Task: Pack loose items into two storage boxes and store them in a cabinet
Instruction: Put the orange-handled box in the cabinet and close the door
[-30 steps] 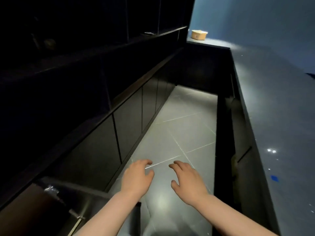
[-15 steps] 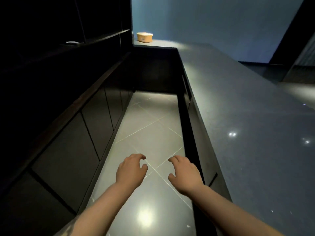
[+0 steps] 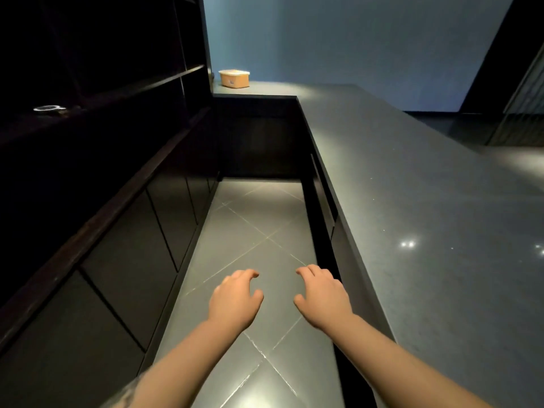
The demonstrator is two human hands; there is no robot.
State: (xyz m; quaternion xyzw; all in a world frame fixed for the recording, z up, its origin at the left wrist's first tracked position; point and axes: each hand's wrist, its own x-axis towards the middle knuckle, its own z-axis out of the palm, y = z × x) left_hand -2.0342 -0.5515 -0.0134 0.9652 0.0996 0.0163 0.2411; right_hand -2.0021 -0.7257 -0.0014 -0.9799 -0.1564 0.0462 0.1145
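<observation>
A tan storage box [image 3: 234, 78] with a pale lid sits far off on the end of the dark counter [image 3: 426, 201], by the blue wall. My left hand [image 3: 235, 298] and my right hand [image 3: 322, 295] hover side by side over the grey tiled floor, palms down, fingers loosely curled and apart, holding nothing. Dark cabinets [image 3: 132, 260] with closed doors line the left side.
A narrow aisle of grey floor tiles [image 3: 259, 225] runs between the left cabinets and the counter front on the right. Dark shelves rise above the left cabinets, with a small shiny ring-shaped object [image 3: 48, 108] on one. A dark panel closes the aisle's far end.
The view has swung right and up: the open cabinet door at lower left is gone from sight, more counter shows. Both hands stay empty and drift slightly apart.
</observation>
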